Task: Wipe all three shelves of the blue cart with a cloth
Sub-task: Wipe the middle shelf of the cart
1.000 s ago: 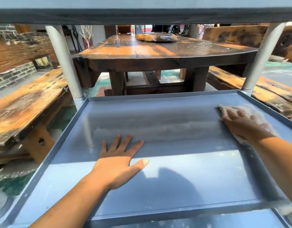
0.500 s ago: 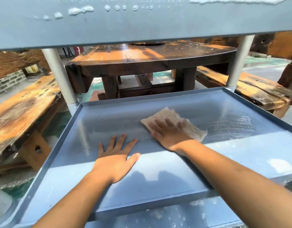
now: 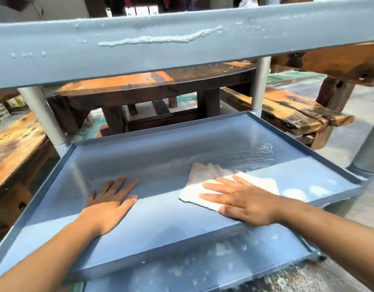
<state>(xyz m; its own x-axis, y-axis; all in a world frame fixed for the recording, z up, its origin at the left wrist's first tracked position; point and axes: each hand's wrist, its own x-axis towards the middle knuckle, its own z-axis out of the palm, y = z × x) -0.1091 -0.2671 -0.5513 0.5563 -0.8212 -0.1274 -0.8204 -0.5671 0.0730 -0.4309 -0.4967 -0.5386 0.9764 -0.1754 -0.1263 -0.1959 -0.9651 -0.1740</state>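
Two hands lie flat on the middle shelf (image 3: 160,232) of the blue cart (image 3: 181,49): the left hand (image 3: 107,204) rests bare, fingers spread, while the right hand (image 3: 243,204) presses straight fingers on the white cloth (image 3: 205,186) near the shelf's centre.

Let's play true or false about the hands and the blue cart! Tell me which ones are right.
1. The right hand presses flat on a white cloth. True.
2. The left hand grips a sponge. False: it lies flat and bare on the middle shelf.
3. A streak of foam sits on the top shelf's front edge. True.
4. The cloth lies on the bottom shelf. False: it is on the middle shelf.
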